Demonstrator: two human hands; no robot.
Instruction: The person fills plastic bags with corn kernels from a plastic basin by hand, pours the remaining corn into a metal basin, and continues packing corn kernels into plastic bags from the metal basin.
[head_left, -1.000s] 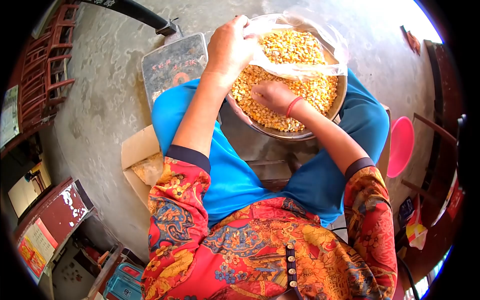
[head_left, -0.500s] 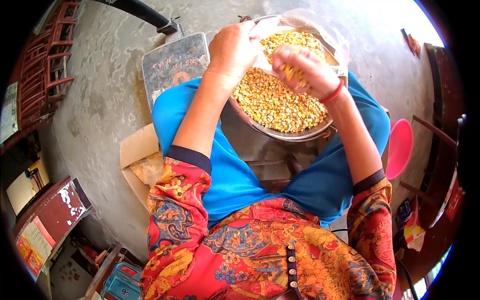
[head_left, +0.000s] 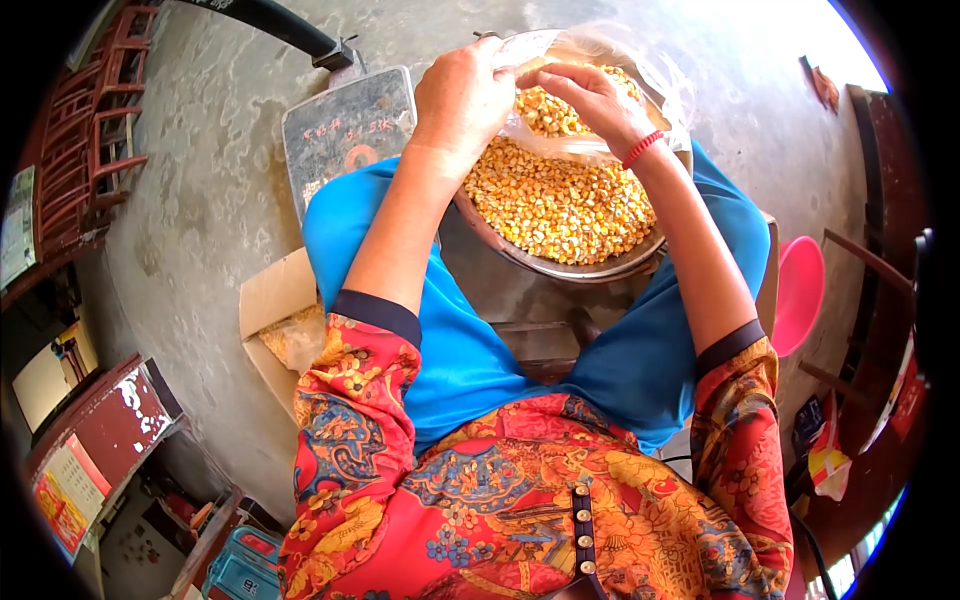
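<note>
My left hand (head_left: pixel 463 98) is closed on the gathered rim of a clear plastic bag (head_left: pixel 660 85), at the bag's left side. The bag sits with its mouth spread and holds yellow corn kernels (head_left: pixel 548 112). Over the bag's mouth, my right hand (head_left: pixel 597 105) reaches left with fingers stretched out, close to my left fingers. No corn shows in it, though its palm side is hidden. Below the bag lie more loose corn kernels (head_left: pixel 565 200) in a round, wide metal basin (head_left: pixel 520 255) between my knees.
A platform scale (head_left: pixel 345 125) stands on the floor to the left of the basin. An opened cardboard box (head_left: pixel 275 290) is beside my left leg. On the right are a pink basin (head_left: pixel 800 295) and dark wooden furniture (head_left: pixel 885 200). Reddish wooden chairs (head_left: pixel 105 110) stand far left.
My right hand has moved up and left over the bag, and the handful of corn seen in it earlier no longer shows. My left hand stays at the bag's rim.
</note>
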